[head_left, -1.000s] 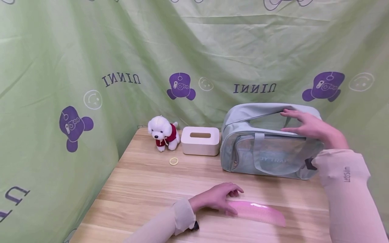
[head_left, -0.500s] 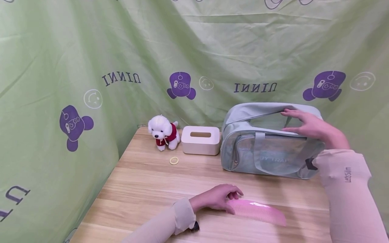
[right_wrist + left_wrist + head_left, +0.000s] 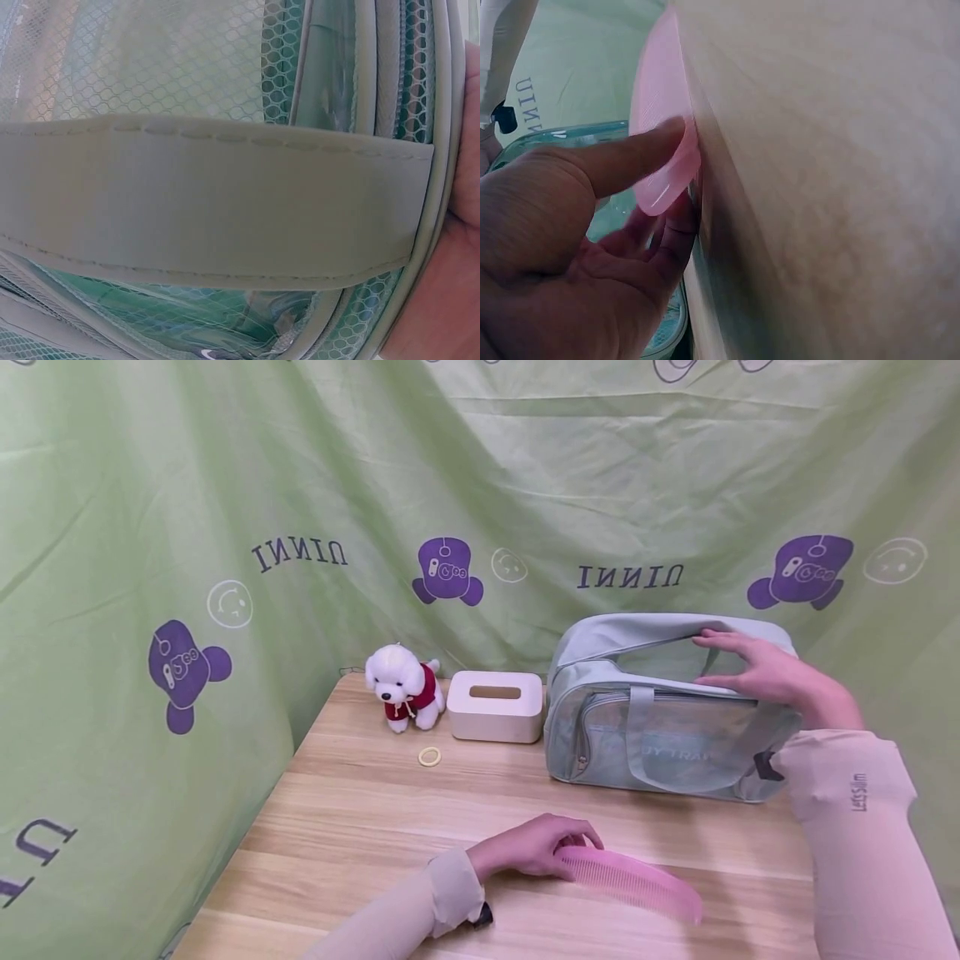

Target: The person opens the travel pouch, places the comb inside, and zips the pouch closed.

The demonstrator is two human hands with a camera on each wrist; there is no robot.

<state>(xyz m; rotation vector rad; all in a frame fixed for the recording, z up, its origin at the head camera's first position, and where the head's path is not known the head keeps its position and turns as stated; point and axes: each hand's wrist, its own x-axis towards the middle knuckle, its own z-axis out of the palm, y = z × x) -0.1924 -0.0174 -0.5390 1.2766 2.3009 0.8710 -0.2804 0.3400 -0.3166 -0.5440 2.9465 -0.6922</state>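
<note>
Near the front of the table my left hand (image 3: 531,845) pinches one end of a pink comb (image 3: 637,878). In the left wrist view the thumb lies on the near face of the comb (image 3: 660,94), the fingers behind it. The comb is tilted, its spine up and its teeth toward the table. My right hand (image 3: 783,675) lies across the right end of the top of a pale green, see-through travel bag (image 3: 600,647), fingers and thumb spread over its open mouth. The right wrist view is filled by the bag's strap (image 3: 217,202) and mesh; the palm (image 3: 439,300) touches its edge.
A white tissue box (image 3: 495,722) stands left of the bag, with a white toy dog (image 3: 397,677) in a red top beside it. In front of them lies a small yellow ring (image 3: 430,757). A green printed curtain (image 3: 360,460) hangs behind the wooden table (image 3: 337,827).
The comb, flat on the table before, is now tipped up in my left hand's grip, its near end a little raised. My right hand has stayed on the bag.
</note>
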